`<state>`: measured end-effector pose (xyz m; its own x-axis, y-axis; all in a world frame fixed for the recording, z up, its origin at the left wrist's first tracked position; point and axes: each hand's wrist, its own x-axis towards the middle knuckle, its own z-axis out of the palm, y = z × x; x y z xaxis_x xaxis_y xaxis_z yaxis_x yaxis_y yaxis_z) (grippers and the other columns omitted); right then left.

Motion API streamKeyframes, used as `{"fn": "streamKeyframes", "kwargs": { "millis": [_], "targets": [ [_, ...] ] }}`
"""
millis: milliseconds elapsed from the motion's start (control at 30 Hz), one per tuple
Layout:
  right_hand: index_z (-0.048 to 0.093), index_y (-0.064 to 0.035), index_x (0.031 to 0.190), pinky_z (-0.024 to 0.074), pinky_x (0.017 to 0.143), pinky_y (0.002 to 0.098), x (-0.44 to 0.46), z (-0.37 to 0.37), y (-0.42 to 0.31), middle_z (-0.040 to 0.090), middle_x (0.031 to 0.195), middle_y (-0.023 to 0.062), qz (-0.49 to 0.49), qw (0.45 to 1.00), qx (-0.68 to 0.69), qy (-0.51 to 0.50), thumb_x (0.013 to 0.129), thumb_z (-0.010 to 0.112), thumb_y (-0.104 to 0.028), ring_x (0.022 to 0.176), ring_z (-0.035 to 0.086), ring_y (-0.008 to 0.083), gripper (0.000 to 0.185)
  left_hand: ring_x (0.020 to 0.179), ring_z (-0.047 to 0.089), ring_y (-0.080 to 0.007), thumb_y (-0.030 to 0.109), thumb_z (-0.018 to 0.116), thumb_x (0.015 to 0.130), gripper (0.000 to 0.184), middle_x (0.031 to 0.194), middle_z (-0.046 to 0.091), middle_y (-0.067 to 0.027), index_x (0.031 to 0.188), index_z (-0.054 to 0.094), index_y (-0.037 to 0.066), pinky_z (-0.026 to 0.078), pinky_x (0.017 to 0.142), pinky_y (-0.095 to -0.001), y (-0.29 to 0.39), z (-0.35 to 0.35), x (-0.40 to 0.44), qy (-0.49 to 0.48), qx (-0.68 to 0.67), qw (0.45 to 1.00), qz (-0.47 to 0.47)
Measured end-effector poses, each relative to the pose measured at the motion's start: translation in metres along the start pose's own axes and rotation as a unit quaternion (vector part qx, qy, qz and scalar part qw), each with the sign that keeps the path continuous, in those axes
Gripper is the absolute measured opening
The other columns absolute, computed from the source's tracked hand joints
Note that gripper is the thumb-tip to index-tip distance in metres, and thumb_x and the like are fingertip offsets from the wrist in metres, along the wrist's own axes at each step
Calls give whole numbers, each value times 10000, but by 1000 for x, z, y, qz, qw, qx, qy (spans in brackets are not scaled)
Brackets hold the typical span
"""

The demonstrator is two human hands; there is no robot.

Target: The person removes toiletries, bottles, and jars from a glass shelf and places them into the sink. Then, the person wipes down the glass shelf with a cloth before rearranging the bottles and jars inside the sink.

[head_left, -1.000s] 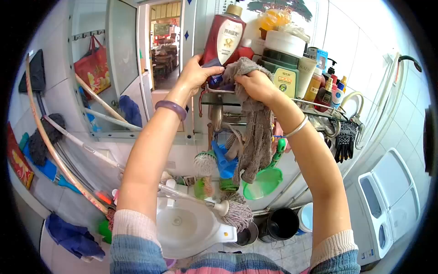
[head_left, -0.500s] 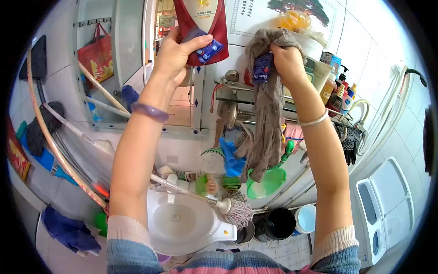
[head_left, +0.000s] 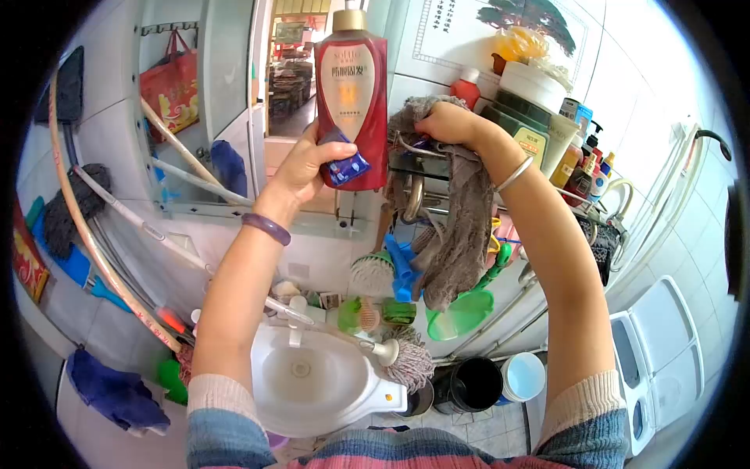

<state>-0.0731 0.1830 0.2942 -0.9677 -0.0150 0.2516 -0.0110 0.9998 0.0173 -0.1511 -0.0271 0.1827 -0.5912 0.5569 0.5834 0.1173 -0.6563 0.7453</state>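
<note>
Since the earlier frame, the grey cloth (head_left: 457, 234) has moved left and down to the near end of the wall shelf (head_left: 408, 163), and the red bottle (head_left: 351, 102) has come lower, so its cap and label now show. The left hand (head_left: 308, 166) grips the bottle upright, off the shelf, its thumb pinning a blue packet (head_left: 348, 169) to the front. The right hand (head_left: 453, 123) is bunched round the cloth, some fingers hidden in its folds; most of the cloth hangs below the shelf edge. As far as shows, the bottle and packet are lifted away and the cloth is at the shelf's left end only. Farther along, the white jar (head_left: 533, 86), green bottle (head_left: 530, 142) and amber bottle (head_left: 568, 166) stand crowded together, untouched by either hand, so that stretch seems left undone.
</note>
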Motion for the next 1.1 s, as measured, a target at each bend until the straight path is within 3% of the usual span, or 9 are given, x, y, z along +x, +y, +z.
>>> {"fn": "streamKeyframes", "kwargs": {
  "millis": [233, 333, 433, 633, 667, 767, 833, 967, 1100],
  "targets": [
    [694, -36, 918, 473, 816, 397, 15, 11, 17, 666, 939, 198, -83, 996, 34, -25, 785, 575, -251, 913, 619, 350, 280, 1095, 546, -200, 32, 710, 668, 735, 1191, 548, -84, 1333, 395, 44, 455, 959, -331, -8, -9, 6, -42, -19, 999, -17],
    [699, -26, 936, 480, 774, 342, 18, 20, 22, 675, 881, 186, -81, 985, 155, 3, 807, 581, -224, 811, 635, 251, 265, 1123, 526, -201, 45, 716, 656, 766, 1214, 535, -83, 1346, 383, 46, 434, 982, -336, -9, -14, 10, -62, -9, 998, -16],
    [694, -17, 962, 478, 775, 342, 19, 15, 27, 676, 878, 184, -218, 976, -8, 5, 812, 578, -241, 831, 637, 249, 294, 1147, 506, -202, 52, 719, 649, 787, 1238, 520, -83, 1357, 375, 49, 416, 997, -335, -10, -16, 11, -81, -2, 996, -22],
    [704, -114, 990, 476, 834, 391, 11, 16, 6, 665, 953, 190, -7, 999, 13, 34, 858, 528, -223, 933, 624, 340, 246, 1176, 483, -198, 43, 714, 649, 805, 1263, 505, -76, 1372, 361, 59, 407, 1006, -333, -15, -16, 2, -63, 18, 998, -23],
    [688, -82, 1026, 454, 874, 401, 6, 10, 2, 642, 1055, 211, 31, 999, 8, -9, 888, 499, -333, 995, 606, 344, 343, 1171, 490, -200, 33, 710, 651, 797, 1263, 508, -77, 1369, 366, 59, 411, 1002, -334, -16, -16, 1, -63, 14, 998, -12],
    [655, -19, 1072, 420, 928, 398, -3, 8, 6, 598, 1152, 244, -98, 992, 57, -56, 870, 481, -488, 1055, 575, 365, 539, 1149, 514, -207, 3, 700, 660, 770, 1257, 520, -80, 1359, 383, 56, 426, 989, -335, -19, -21, -5, -63, -3, 998, -5],
    [615, -32, 1174, 352, 1026, 393, -3, 9, -1, 546, 1225, 276, 9, 997, 22, -72, 825, 354, -744, 1180, 510, 375, 835, 1129, 533, -211, -15, 694, 668, 747, 1249, 530, -84, 1349, 396, 53, 440, 976, -334, -20, -27, -13, -66, -20, 997, -35],
    [611, -70, 1207, 355, 1028, 388, -9, 10, -4, 553, 1240, 245, -9, 992, 82, -92, 769, 305, -833, 1212, 495, 349, 931, 1123, 542, -208, -21, 703, 671, 722, 1239, 535, -90, 1328, 408, 34, 460, 950, -320, -17, -35, -43, -7, 30, 999, -21],
    [604, -68, 1218, 354, 1024, 375, -22, 1, -9, 550, 1247, 237, -6, 996, 48, -79, 814, 309, -787, 1211, 497, 337, 876, 1164, 510, -215, 9, 734, 621, 790, 1246, 524, -91, 1331, 388, 7, 404, 1014, -337, -25, -50, -70, 11, 23, 1000, -7]
  ]
}}
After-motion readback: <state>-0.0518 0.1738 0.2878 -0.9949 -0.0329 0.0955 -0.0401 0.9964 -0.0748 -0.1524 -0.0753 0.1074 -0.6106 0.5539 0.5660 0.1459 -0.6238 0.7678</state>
